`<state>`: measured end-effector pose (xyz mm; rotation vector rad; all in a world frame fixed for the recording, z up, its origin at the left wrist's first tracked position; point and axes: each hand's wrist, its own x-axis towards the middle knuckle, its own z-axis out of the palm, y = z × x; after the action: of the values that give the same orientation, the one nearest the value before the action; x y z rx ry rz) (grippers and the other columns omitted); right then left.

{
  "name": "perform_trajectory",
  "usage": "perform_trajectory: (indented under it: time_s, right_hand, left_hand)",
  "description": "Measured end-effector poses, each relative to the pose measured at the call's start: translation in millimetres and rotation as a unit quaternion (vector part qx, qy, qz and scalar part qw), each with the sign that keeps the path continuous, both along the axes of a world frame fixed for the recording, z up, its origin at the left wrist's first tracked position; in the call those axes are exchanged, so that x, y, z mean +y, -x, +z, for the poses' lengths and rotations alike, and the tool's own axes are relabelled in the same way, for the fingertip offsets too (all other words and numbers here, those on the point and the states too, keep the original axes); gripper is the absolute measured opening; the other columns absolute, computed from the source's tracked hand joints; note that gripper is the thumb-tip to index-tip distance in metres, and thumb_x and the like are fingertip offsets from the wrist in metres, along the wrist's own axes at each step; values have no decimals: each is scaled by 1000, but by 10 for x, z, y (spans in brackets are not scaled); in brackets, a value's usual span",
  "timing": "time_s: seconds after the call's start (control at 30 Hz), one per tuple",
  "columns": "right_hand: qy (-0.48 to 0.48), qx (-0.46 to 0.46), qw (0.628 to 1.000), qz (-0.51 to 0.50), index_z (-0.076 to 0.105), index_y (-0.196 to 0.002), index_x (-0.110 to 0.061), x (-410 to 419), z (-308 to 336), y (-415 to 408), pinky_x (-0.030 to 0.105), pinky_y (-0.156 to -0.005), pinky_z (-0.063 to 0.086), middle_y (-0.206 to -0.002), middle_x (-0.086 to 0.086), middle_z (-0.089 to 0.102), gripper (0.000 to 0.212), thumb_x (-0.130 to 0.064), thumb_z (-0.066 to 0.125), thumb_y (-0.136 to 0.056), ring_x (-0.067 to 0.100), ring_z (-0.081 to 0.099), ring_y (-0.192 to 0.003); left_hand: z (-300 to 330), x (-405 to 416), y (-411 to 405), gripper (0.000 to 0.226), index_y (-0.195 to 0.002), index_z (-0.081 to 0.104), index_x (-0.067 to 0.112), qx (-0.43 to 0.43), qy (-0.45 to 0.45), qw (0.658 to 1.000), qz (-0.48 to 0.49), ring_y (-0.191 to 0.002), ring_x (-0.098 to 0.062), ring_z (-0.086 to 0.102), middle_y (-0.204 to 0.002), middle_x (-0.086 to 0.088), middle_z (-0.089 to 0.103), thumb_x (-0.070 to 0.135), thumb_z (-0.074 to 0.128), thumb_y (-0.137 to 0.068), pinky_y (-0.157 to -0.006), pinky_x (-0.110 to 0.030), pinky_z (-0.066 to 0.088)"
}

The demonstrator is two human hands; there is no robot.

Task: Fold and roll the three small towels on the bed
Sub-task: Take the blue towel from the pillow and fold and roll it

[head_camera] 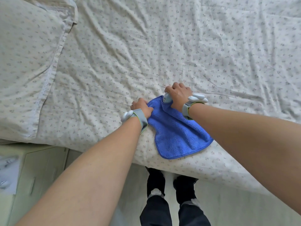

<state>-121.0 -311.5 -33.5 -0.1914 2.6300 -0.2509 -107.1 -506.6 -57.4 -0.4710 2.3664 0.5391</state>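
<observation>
A blue towel lies on the bed near its front edge, its near end spread flat and hanging toward the edge. My left hand grips the towel's far left corner with closed fingers. My right hand is closed on the far right corner, where the cloth bunches up around a small pale label or object under my fingers. Both wrists wear grey bands with white devices. No other towel shows in this view.
The bed is covered by a wrinkled floral sheet. A pillow in matching fabric lies at the left. A pale cabinet stands beside the bed at lower left. My legs and feet are at the bed's edge.
</observation>
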Motion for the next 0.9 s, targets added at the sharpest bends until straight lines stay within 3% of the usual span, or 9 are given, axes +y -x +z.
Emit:
perform_trajectory:
  time_s: [0.1, 0.2, 0.33, 0.47, 0.57, 0.73, 0.9]
  right_hand:
    - [35, -3, 998, -44, 51, -125, -26, 158, -19, 63, 40, -79, 43, -119, 9, 49, 51, -45, 68, -80, 33, 52, -110]
    - [53, 5, 983, -175, 52, -121, -26, 376, -16, 231, 43, -83, 45, -119, 11, 48, 50, -46, 66, -77, 35, 50, -109]
    - [49, 39, 948, -312, 50, -124, -22, 613, -6, 545, 46, -89, 44, -125, 14, 46, 53, -40, 67, -76, 37, 47, -116]
    - [63, 75, 925, -366, 42, -141, -22, 717, 17, 804, 46, -98, 44, -135, 15, 44, 69, -45, 71, -82, 34, 45, -125]
    - [87, 97, 890, -437, 32, -151, -20, 691, 10, 813, 41, -107, 37, -141, 15, 41, 75, -48, 66, -90, 34, 43, -130]
    - [153, 49, 827, -540, 30, -155, -12, 619, -178, 279, 47, -112, 33, -149, 19, 39, 73, -52, 54, -99, 39, 43, -137]
    - [220, -26, 798, -560, 43, -140, -16, 544, -281, -437, 37, -105, 43, -140, 8, 57, 57, -43, 64, -94, 32, 58, -125]
  left_hand:
    - [-33, -47, 140, 17, -101, 68, 21, -21, 7, 999, -48, -114, -36, 58, -129, -12, 58, 27, 66, -85, -100, -39, 49]
    - [-55, -126, 374, 16, -101, 60, 24, 4, -33, 998, -49, -98, -27, 59, -115, -6, 65, 13, 56, -90, -79, -28, 42]
    - [39, -125, 862, 25, -104, 63, 23, 65, -52, 995, -57, -92, -23, 58, -100, 0, 66, 6, 51, -91, -72, -24, 37]
    - [121, -22, 1309, 36, -116, 65, 19, 149, -70, 985, -53, -99, -26, 63, -112, -8, 70, 2, 49, -89, -82, -31, 51]
    - [131, 41, 1407, 39, -130, 60, 18, 183, -87, 979, -16, -101, -23, 61, -120, -11, 66, 6, 54, -93, -88, -31, 52]
    - [101, 5, 1053, 64, -152, 37, 15, 102, -95, 990, 30, -129, -31, 55, -146, -16, 51, 29, 67, -97, -102, -30, 42]
    - [150, -82, 359, 59, -144, 41, 15, 73, -114, 985, 110, -122, -26, 61, -137, -2, 63, 32, 69, -95, -86, -22, 38]
